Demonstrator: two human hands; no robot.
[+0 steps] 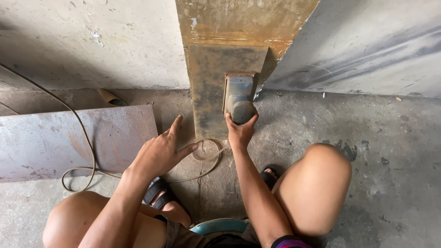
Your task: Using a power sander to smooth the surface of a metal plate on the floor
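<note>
Sander (239,98): blue-grey handheld power unit w/ flat rectangular pad, pressed flat against upright rusty steel plate (209,92) leaning on a concrete wall (92,41), floor-level, centre of view. Progress, judged from surface: plate area under and beside the pad reads darker and duller than the orange-brown rust band above, so lower part looks partly worked; upper strip appears untreated; no clean bare metal visible anywhere, so prob. early to mid stage. Right hand (241,131): fingers wrapped closed round the sander's rounded rear grip, holding it to the plate from below. Left hand (161,151): loosely spread, index extended fwd, thumb out, holds nothing, hovers just beside plate's lower left edge; contact w/ floor cannot be told. Cord (82,133): pale, loops across second flat rusty sheet (69,138) lying left, curls on concrete floor (376,138) near plate base. Person squats, knees either side, dark sandals (158,193).
</note>
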